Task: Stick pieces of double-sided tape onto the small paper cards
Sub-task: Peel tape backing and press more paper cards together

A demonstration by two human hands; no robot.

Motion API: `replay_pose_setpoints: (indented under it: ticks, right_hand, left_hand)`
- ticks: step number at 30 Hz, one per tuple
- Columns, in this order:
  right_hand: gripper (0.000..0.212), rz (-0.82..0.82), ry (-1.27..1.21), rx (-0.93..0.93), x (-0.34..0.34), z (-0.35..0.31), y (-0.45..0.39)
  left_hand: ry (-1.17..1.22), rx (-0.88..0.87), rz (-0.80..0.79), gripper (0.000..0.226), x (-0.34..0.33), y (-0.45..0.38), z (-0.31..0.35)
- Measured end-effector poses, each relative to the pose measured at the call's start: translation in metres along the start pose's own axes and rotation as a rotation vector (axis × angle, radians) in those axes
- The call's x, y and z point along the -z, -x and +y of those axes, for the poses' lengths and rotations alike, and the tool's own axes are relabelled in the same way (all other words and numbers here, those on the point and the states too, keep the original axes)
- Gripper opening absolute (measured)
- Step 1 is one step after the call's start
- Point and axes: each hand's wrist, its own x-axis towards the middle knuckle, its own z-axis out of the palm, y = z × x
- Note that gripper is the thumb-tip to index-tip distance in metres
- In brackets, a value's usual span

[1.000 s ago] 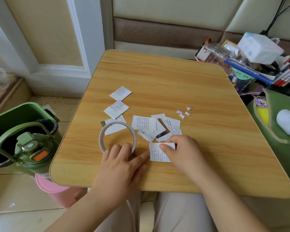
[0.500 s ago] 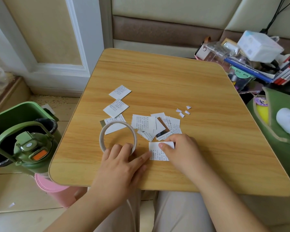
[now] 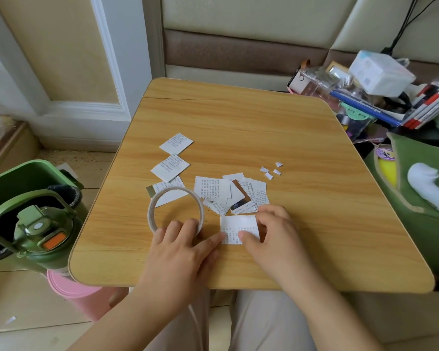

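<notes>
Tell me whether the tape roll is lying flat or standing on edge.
Flat. The tape roll lies on the table, its hole showing wood; the left hand rests fingers on its near rim.

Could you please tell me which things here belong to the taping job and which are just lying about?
In use: tape roll, card under the hands, card pile, left hand, right hand.

Lying about: green bottle, pink bin, paper scraps, white box.
</notes>
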Motion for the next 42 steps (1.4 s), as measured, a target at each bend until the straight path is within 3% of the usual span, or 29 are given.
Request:
replay_pose_setpoints:
  ticks: [14, 20, 26, 32, 39, 42]
  right_hand:
    - [0.002, -0.028, -0.387, -0.213, -0.003, -0.012, 0.021]
    - [0.019, 0.133, -0.512, -0.146, -0.014, -0.010, 0.023]
    - [0.014, 0.209, -0.388, -0.156, -0.012, -0.006, 0.011]
    - [0.005, 0.155, -0.260, -0.113, -0.010, -0.012, 0.013]
    - [0.008, 0.054, -0.571, -0.254, -0.006, -0.019, 0.005]
    - [0.008, 0.018, -0.586, -0.282, 0.000, -0.013, 0.005]
  left_hand:
    - [-0.001, 0.004, 0.006, 0.035, 0.000, 0.000, 0.000]
    - [-0.003, 0.003, 0.016, 0.035, 0.000, -0.001, 0.000]
    - [0.001, 0.009, 0.008, 0.036, 0.000, 0.000, 0.000]
    - [0.000, 0.008, 0.013, 0.035, 0.000, -0.001, 0.001]
    - [0.009, 0.016, 0.003, 0.035, 0.000, 0.000, 0.000]
    - [0.006, 0.016, 0.002, 0.035, -0.001, 0.000, 0.000]
